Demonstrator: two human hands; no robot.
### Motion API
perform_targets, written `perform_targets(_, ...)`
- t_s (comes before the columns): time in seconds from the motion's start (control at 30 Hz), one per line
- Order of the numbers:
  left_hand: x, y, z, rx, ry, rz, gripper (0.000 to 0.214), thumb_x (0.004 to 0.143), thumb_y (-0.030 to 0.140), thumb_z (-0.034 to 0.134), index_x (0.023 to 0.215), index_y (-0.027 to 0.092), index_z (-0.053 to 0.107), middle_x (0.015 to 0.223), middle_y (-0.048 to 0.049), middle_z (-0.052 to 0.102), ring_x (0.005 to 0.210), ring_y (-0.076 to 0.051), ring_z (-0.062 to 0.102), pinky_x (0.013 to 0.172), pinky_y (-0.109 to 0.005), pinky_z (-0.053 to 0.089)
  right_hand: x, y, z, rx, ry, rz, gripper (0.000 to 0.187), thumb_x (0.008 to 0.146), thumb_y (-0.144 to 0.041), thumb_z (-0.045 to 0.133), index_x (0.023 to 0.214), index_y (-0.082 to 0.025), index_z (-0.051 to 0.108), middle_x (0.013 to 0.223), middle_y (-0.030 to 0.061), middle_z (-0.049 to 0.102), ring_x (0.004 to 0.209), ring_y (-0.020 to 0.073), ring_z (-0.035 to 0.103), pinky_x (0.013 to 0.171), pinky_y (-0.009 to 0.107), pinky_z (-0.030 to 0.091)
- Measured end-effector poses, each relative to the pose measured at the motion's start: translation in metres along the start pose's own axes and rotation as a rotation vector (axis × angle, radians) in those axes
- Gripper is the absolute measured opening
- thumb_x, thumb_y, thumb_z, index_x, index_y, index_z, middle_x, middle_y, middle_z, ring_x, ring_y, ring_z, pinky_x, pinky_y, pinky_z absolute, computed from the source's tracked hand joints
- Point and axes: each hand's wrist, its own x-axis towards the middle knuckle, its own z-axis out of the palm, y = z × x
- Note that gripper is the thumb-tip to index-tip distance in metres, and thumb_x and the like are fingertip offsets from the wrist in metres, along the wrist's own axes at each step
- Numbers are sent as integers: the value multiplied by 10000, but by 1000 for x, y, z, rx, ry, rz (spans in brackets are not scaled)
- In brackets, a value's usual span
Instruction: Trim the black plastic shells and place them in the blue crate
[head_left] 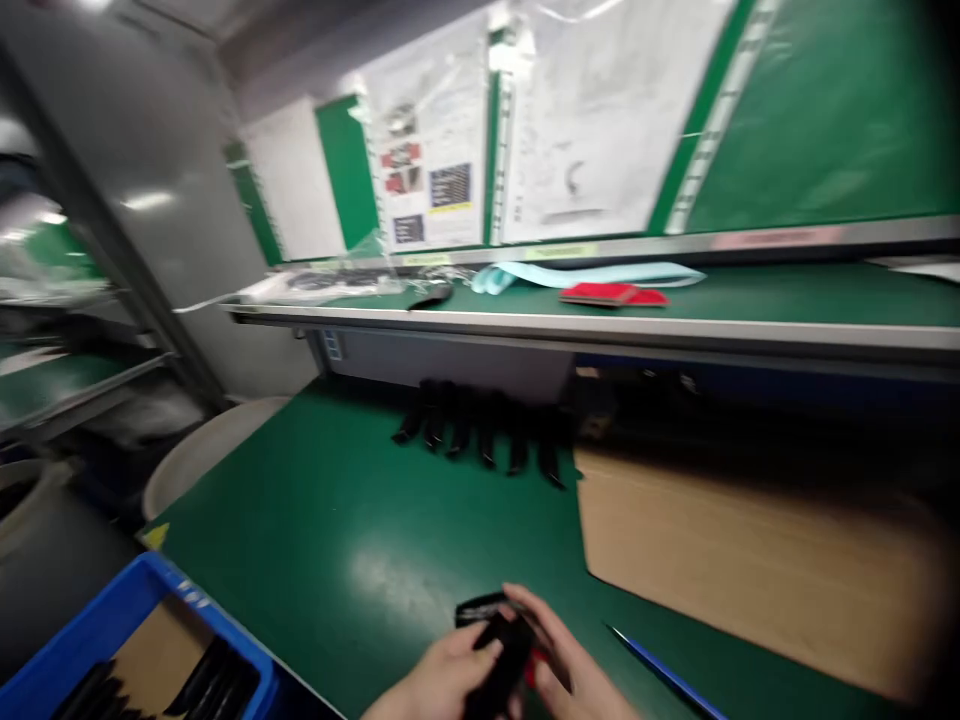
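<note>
Close to the bench's near edge, my left hand and my right hand are both closed around a black curved part. A small red patch shows between the part and my right fingers. Motion blur hides the part's exact kind. To the right of my hands, a blue pen-like tool with a thin pointed tip lies on the green bench top. Several similar-looking black curved parts stand in a row at the back, under the shelf.
A cardboard box occupies the bench's right side. At lower left, a blue bin holds several black parts. The shelf edge crosses above the bench, carrying a light blue strap and red pads.
</note>
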Motion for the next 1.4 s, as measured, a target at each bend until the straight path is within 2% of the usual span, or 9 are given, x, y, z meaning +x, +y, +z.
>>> perform_targets(0.17, -15, -7, 8, -83, -76, -126, 529, 909, 495, 420, 1332, 179, 441, 762, -74, 653, 538, -123, 540, 549, -287, 471, -27, 30, -84, -777, 484, 131, 449, 828, -515, 520, 1197, -267, 580, 1152, 112, 578, 1106, 338, 482, 935, 538, 371)
perform_targets(0.3, -21, 3, 22, -126, -146, -158, 581, 945, 445, 316, 1481, 305, 143, 1098, -146, 625, 686, -174, 599, 628, -380, 530, -41, 59, -112, -815, 543, 188, 266, 825, -450, 529, 915, -234, 656, 942, 98, 580, 942, 320, 503, 833, 509, 390)
perform_targets(0.43, -23, 14, 37, -132, -151, -142, 525, 929, 453, 358, 1437, 344, 282, 1295, -146, 519, 775, -209, 620, 643, -398, 527, -45, 53, -103, -707, 477, 134, 261, 932, -394, 368, 864, -213, 543, 847, 52, 583, 807, 214, 549, 734, 358, 446)
perform_targets(0.53, -24, 26, 46, -8, -102, -154, 398, 911, 438, 427, 1240, 240, 536, 1197, -137, 567, 793, -225, 623, 675, -389, 502, -50, 20, -88, -610, 364, 75, 253, 979, -374, 283, 988, -227, 489, 806, 6, 595, 725, 162, 565, 678, 290, 463)
perform_targets(0.67, -27, 45, 53, 362, -23, -168, 328, 890, 453, 489, 880, 149, 610, 855, -57, 606, 708, -162, 605, 680, -293, 432, -56, -42, -67, -578, 30, -68, 221, 963, -332, 405, 1158, -281, 497, 1030, 12, 634, 894, 163, 586, 773, 288, 448)
perform_targets(0.77, -33, 57, 58, 534, -46, -170, 350, 895, 466, 469, 840, 143, 595, 808, -15, 578, 601, -103, 560, 614, -243, 368, -55, -73, -54, -669, -194, -189, 207, 971, -286, 393, 1117, -286, 539, 1009, 3, 639, 857, 155, 574, 736, 277, 421)
perform_targets(0.97, -51, 67, 69, 539, -86, -262, 375, 901, 459, 442, 901, 134, 628, 846, -30, 609, 532, -78, 509, 556, -226, 338, -47, -76, -41, -884, -149, -401, 264, 963, -167, 292, 1087, -211, 521, 931, 47, 590, 791, 172, 476, 705, 306, 360)
perform_targets(1.2, -60, 67, 75, 571, -88, -274, 381, 914, 469, 399, 899, 157, 616, 837, -11, 608, 533, -77, 491, 574, -231, 362, -46, -75, -30, -1059, -150, -453, 531, 873, -651, 392, 1062, -185, 562, 942, 62, 598, 843, 200, 503, 736, 335, 332)
perform_targets(1.4, -62, 63, 78, 722, -27, -261, 423, 923, 498, 347, 868, 163, 600, 836, -16, 621, 512, -78, 483, 590, -244, 395, -45, -67, -24, -1184, -118, -485, 478, 922, -605, 330, 771, -192, 518, 768, 17, 567, 706, 165, 460, 626, 329, 265)
